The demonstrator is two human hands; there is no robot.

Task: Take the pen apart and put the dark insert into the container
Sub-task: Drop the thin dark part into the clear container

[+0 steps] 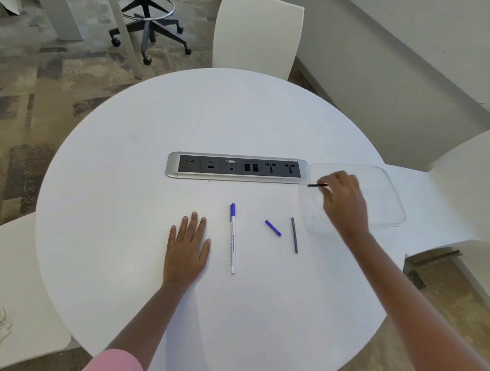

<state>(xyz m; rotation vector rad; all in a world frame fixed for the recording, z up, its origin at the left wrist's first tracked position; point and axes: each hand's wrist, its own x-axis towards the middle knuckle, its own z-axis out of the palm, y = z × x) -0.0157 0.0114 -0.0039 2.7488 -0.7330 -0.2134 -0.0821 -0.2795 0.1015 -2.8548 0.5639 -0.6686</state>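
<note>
My right hand (344, 201) pinches a thin dark insert (316, 185) and holds it over the left edge of a clear plastic container (390, 196) at the table's right side. The white pen barrel with its blue cap (233, 237) lies lengthwise on the table in front of me. A small blue piece (273, 228) and a grey rod (294, 235) lie to its right, both apart from the hand. My left hand (187, 247) rests flat on the table, fingers spread, left of the pen barrel.
A silver and black socket panel (236, 167) is set into the round white table (126, 209), just left of the container. White chairs (257, 30) stand around the table, and a wheeled stool base (149, 23) is on the carpet beyond.
</note>
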